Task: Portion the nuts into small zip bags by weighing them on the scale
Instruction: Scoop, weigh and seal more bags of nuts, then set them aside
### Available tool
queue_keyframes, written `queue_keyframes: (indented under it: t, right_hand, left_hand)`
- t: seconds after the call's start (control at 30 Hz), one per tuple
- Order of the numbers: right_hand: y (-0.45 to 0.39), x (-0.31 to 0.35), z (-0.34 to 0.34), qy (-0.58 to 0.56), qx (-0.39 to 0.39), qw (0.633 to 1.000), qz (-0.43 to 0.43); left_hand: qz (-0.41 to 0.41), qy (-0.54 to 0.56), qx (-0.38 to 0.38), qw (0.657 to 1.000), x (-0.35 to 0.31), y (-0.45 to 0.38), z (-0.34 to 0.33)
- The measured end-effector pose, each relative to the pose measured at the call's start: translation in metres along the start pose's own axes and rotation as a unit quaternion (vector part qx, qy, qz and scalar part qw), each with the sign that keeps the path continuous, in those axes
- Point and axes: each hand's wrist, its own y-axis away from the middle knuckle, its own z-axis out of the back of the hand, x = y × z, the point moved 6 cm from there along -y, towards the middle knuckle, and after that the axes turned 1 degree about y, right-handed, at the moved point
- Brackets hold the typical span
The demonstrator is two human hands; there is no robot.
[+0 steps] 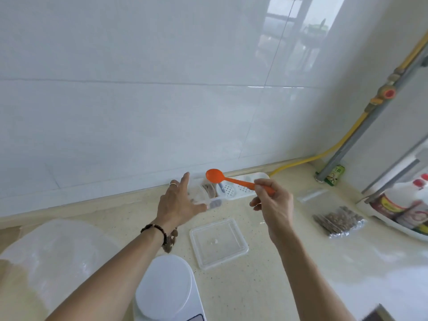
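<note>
Plainly the counter (266, 286) is laid out as a small weighing station, and most of it sits within easy reach of the person standing at it. Largest is the big clear bag (46, 258) slumped at the near left; what it holds I cannot make out through the glare. Next comes the white scale (165, 290), directly below the arms, its round platform bare, so nothing is being weighed yet. Beside it lies a clear lid (218, 243), flat and upside down, presumably set aside to free its tub. Off to the right, a filled zip bag (339, 221) of brown nuts lies apart, likely a portion already done. Against the wall, a clear tub (203, 193) shows something brownish inside, probably the nut supply, next to a white perforated tray (236, 188).

The left hand (178, 202) reaches to that tub with fingers spread and straight, holding nothing, seemingly to steady it. The right hand (273, 202) pinches the handle of an orange spoon (222, 178), whose empty bowl hovers over the tub, ready to scoop.
</note>
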Motion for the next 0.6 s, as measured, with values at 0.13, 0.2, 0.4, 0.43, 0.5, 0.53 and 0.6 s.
queue_keyframes:
  t: [0.13, 0.2, 0.4, 0.43, 0.5, 0.53, 0.6]
  right_hand:
    - [0.047, -0.062, 0.045, -0.077, -0.105, 0.985, -0.114]
    - [0.08, -0.104, 0.064, -0.1, -0.14, 0.967, -0.186]
    - [0.187, -0.203, 0.087, -0.115, -0.194, 0.91, -0.349]
    - [0.197, -0.212, 0.087, -0.116, -0.193, 0.905, -0.362]
    - [0.209, -0.223, 0.085, -0.113, -0.182, 0.902, -0.375]
    - [0.212, -0.223, 0.083, -0.11, -0.175, 0.904, -0.374]
    - [0.212, -0.221, 0.081, -0.095, -0.158, 0.916, -0.355]
  left_hand:
    - [-0.044, -0.033, 0.009, 0.998, -0.014, 0.03, -0.022]
    - [-0.066, -0.044, 0.017, 0.997, -0.022, 0.045, -0.035]
    - [-0.137, -0.079, 0.042, 0.987, -0.035, 0.083, -0.065]
    - [-0.145, -0.087, 0.045, 0.985, -0.035, 0.088, -0.068]
    - [-0.155, -0.102, 0.05, 0.981, -0.034, 0.097, -0.072]
    - [-0.156, -0.108, 0.054, 0.98, -0.033, 0.1, -0.073]
    - [-0.157, -0.115, 0.057, 0.979, -0.031, 0.106, -0.071]
